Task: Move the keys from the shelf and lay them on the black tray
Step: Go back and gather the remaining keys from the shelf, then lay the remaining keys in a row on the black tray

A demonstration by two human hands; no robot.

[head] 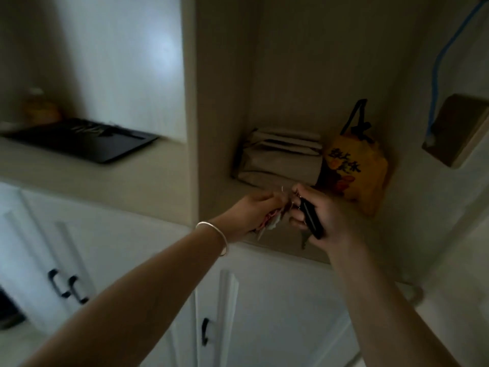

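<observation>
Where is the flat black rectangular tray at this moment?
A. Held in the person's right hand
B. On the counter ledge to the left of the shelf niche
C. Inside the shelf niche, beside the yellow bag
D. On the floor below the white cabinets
B: the flat black rectangular tray lies on the beige counter ledge, left of the shelf niche, while both hands work at the niche's front edge.

We see a dim room with pale walls [119,49] and a beige bench [92,178] running under a recessed niche [291,75]. Below it stand white cabinet doors [264,313] with dark handles [205,331]; a blue cable [439,62] hangs at right.
</observation>
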